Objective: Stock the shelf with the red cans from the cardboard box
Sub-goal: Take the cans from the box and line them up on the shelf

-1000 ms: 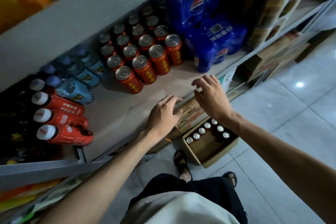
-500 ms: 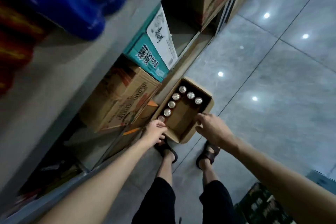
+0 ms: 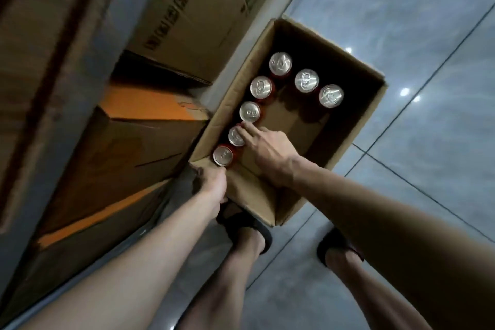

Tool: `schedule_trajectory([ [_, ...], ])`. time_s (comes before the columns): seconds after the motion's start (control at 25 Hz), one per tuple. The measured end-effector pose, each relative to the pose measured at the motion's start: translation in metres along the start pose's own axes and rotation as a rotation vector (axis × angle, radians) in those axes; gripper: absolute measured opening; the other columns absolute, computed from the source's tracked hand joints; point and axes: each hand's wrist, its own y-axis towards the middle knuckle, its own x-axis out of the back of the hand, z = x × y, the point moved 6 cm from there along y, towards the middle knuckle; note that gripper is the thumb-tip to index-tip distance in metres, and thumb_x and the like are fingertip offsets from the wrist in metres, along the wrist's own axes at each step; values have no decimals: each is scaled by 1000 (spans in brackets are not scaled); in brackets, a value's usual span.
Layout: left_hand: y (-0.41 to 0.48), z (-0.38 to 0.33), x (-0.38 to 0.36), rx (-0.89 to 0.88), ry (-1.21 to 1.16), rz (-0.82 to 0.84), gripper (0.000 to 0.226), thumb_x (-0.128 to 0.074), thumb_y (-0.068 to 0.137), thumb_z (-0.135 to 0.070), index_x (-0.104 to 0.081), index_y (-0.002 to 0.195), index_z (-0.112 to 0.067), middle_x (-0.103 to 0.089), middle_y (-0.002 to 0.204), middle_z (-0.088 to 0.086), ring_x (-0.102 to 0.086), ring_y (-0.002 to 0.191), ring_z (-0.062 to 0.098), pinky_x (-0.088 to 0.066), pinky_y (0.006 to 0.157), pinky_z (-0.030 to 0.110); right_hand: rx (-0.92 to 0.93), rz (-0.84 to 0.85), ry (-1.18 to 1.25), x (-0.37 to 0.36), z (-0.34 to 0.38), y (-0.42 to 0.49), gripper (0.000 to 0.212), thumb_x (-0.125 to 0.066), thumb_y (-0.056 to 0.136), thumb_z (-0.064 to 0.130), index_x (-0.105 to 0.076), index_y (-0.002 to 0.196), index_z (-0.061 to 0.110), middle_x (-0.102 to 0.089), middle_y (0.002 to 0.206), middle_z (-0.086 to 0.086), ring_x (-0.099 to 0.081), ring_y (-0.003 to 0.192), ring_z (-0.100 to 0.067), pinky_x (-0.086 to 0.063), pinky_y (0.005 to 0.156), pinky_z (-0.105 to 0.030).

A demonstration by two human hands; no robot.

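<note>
Having dropped from the shelf, right hand (image 3: pixel 270 153) fingers now touch a silver-topped red can (image 3: pixel 236 136) without closing; left hand (image 3: pixel 213 182) clamps the open brown cardboard box (image 3: pixel 356 126) at its near corner.

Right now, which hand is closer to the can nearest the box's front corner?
Left. The left hand grips the box wall beside that can; the right hand reaches the next can.

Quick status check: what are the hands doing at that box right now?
Left hand gripping near corner of open cardboard box. Right hand inside, fingertips on a silver-topped red can, no grip yet. Seven cans left. Nothing in the way.
</note>
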Motion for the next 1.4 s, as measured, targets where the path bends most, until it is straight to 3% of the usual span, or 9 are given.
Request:
schedule_trajectory([
  [0.2, 27, 9, -1, -49, 96, -10, 64, -57, 89, -17, -30, 147, -8, -56, 116, 13, -64, 105, 36, -60, 75, 41, 8, 30, -117, -41, 1, 59, 46, -37, 98, 14, -33, 144, 17, -37, 143, -6, -64, 97, -31, -39, 59, -36],
  [0.36, 26, 7, 2, -55, 163, 1, 72, -61, 88, -21, -27, 150, -7, -54, 98, 5, -68, 94, 35, -61, 81, 42, 25, -35, -196, -46, 3, 63, 35, -38, 96, 11, -41, 130, 16, -47, 126, -8, -67, 77, -28, -32, 50, -34],
  [0.52, 11, 5, 12, -49, 181, 34, 40, -67, 85, -17, -47, 119, -11, -55, 79, 2, -66, 79, 28, -58, 83, 38, 58, -59, -138, -33, -5, 19, 46, -25, 89, 20, -42, 132, 18, -48, 121, -7, -68, 71, -29, -31, 47, -33],
  [0.72, -43, -2, 35, -211, 306, 25, 101, -72, 77, -4, -11, 156, -21, -61, 128, 17, -60, 115, 35, -48, 101, 46, -319, -70, 206, 7, -27, -78, 54, -68, 72, 45, -42, 113, 21, -46, 103, 0, -63, 67, -32, -46, 53, -35],
  [0.88, -135, -37, 36, -493, 542, 229, 78, -78, 72, -16, -43, 141, -29, -65, 123, 7, -61, 113, 30, -49, 98, 42, -597, -216, 747, 98, -25, -154, 53, -69, 58, 62, -47, 88, 24, -55, 85, 8, -57, 76, -17, -44, 62, -35],
  [1.0, -234, -77, 60, -690, 685, 373, 75, -85, 58, -41, -50, 125, -41, -64, 109, -18, -61, 107, 7, -49, 91, 24, -463, -237, 1057, 202, 6, -197, 54, -73, 56, 68, -58, 86, 26, -64, 76, 11, -60, 71, -3, -46, 59, -21],
  [1.08, -299, -100, 83, -758, 672, 467, 75, -86, 50, -53, -51, 115, -43, -67, 104, -19, -62, 101, -2, -47, 82, 15, -362, -234, 1105, 276, 29, -220, 55, -72, 57, 69, -63, 88, 24, -66, 79, 10, -63, 73, -4, -47, 62, -23],
  [1.24, -434, -138, 162, -814, 462, 493, 54, -88, 55, -40, -60, 101, -33, -71, 88, -21, -64, 81, -13, -47, 69, 6, -316, -272, 1038, 422, 85, -274, 70, -56, 65, 78, -66, 88, 12, -68, 80, -3, -64, 76, -20, -47, 68, -35],
  [1.4, -544, -163, 238, -959, 428, 400, 52, -87, 64, -41, -58, 106, -31, -69, 94, -14, -63, 83, -5, -46, 68, 6, -392, -284, 894, 522, 143, -320, 82, -42, 68, 88, -63, 76, 9, -64, 70, -4, -62, 70, -24, -48, 70, -37],
])
